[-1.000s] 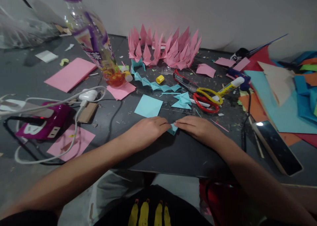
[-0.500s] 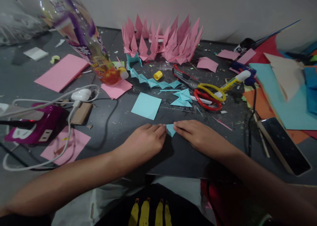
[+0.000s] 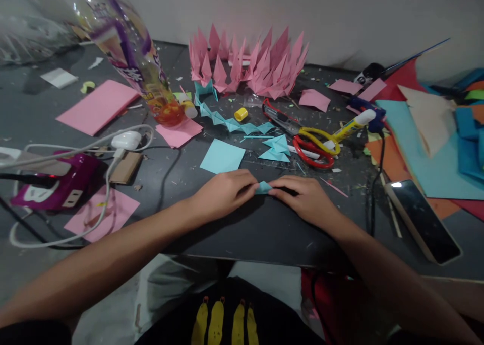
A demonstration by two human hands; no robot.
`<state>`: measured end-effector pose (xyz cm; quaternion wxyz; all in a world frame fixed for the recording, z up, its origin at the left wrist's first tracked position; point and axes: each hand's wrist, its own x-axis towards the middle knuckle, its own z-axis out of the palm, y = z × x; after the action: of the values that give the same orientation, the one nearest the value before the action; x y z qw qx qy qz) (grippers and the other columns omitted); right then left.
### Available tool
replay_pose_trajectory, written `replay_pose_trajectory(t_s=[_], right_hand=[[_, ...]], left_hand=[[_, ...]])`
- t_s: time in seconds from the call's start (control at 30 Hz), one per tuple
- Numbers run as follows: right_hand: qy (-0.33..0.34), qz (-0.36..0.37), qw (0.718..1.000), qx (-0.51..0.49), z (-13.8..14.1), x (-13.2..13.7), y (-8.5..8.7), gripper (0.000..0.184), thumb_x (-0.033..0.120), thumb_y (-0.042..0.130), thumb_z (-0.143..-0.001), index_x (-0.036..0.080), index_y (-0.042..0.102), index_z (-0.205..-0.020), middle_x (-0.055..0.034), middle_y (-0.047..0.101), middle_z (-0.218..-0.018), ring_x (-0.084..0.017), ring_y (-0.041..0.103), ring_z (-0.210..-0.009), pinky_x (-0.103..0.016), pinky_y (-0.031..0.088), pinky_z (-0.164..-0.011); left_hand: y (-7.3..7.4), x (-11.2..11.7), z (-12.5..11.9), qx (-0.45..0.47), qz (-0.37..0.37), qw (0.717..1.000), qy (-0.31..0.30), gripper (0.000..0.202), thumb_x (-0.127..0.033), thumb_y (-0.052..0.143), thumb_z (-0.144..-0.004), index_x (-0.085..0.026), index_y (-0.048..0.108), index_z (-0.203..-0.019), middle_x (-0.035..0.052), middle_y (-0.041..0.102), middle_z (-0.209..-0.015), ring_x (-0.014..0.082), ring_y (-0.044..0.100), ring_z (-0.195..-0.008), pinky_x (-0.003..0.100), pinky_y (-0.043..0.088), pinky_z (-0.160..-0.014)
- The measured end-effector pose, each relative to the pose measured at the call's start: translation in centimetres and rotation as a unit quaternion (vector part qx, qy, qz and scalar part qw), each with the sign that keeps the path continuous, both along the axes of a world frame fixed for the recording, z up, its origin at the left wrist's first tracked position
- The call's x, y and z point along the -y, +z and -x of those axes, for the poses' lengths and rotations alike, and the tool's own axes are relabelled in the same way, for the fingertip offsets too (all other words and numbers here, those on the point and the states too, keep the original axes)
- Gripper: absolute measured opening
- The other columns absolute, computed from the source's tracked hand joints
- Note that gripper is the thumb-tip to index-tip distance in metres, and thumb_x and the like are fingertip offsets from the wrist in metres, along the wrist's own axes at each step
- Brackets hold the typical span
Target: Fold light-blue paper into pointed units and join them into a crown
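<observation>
Between my two hands is a small folded piece of light blue paper [image 3: 263,188], its point now facing away from me. My left hand [image 3: 229,191] pinches its left corner between thumb and fingers. At the right corner, my right hand [image 3: 300,196] does the same. Just beyond my left hand lies a flat light blue paper square [image 3: 222,155]. Folded light blue pieces [image 3: 276,148] rest together behind my right hand. A zigzag strip of joined light blue folds [image 3: 230,124] runs toward a standing ring of pink folded paper [image 3: 249,65].
Scissors [image 3: 313,146], a glue stick [image 3: 353,126] and a box cutter [image 3: 282,116] lie right of centre. A phone [image 3: 423,221] rests near coloured sheets [image 3: 438,148]. At left are a tilted bottle [image 3: 139,63], pink paper [image 3: 99,107], and a purple power strip [image 3: 56,181] with cables.
The folded paper has been turned: its point faced me and now faces away. Both hands have shifted slightly away from me, thumbs now showing against the corners. The camera view has shifted a little.
</observation>
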<state>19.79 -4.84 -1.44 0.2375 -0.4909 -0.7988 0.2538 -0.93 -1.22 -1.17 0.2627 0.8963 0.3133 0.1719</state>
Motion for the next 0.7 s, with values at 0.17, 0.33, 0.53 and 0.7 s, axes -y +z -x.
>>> replay_pose_trajectory(t_s=[0.17, 0.33, 0.53, 0.7], right_hand=[[-0.058, 0.070, 0.993, -0.070, 0.5, 0.2, 0.5, 0.016, 0.028, 0.058, -0.082, 0.023, 0.071, -0.088, -0.0019, 0.073, -0.090, -0.018, 0.067, -0.080, -0.030, 0.052, -0.074], [-0.099, 0.111, 0.983, -0.108, 0.7, 0.2, 0.6, 0.018, 0.032, 0.059, -0.079, 0.022, 0.073, -0.085, -0.0018, 0.074, -0.084, -0.019, 0.068, -0.076, -0.029, 0.053, -0.068], [-0.107, 0.147, 0.973, -0.142, 0.5, 0.1, 0.8, 0.021, 0.032, 0.060, -0.077, 0.020, 0.073, -0.088, -0.0015, 0.074, -0.077, -0.017, 0.068, -0.068, -0.028, 0.053, -0.062], [-0.100, 0.126, 0.978, -0.131, 0.5, 0.2, 0.8, 0.019, 0.031, 0.059, -0.078, 0.022, 0.073, -0.087, -0.0020, 0.074, -0.083, -0.019, 0.068, -0.074, -0.030, 0.054, -0.068]], left_hand=[[0.2, 0.3, -0.5, 0.142, 0.258, 0.954, 0.055, 0.028, -0.033, 0.054, -0.084, -0.013, 0.063, -0.103, 0.0028, 0.068, -0.082, 0.0112, 0.060, -0.068, 0.021, 0.047, -0.061], [-0.1, 0.3, -1.0, 0.190, 0.373, 0.902, 0.103, 0.021, -0.028, 0.058, -0.080, -0.012, 0.069, -0.090, 0.0030, 0.069, -0.078, 0.0087, 0.059, -0.062, 0.018, 0.048, -0.054], [-0.1, 0.1, -1.1, 0.207, 0.398, 0.886, 0.121, 0.016, -0.026, 0.063, -0.077, -0.012, 0.070, -0.079, 0.0017, 0.068, -0.070, 0.0081, 0.059, -0.060, 0.016, 0.049, -0.052], [0.1, -0.1, -1.1, 0.192, 0.430, 0.875, 0.114, 0.015, -0.024, 0.065, -0.073, -0.012, 0.070, -0.081, 0.0021, 0.069, -0.073, 0.0082, 0.059, -0.061, 0.017, 0.050, -0.052]])
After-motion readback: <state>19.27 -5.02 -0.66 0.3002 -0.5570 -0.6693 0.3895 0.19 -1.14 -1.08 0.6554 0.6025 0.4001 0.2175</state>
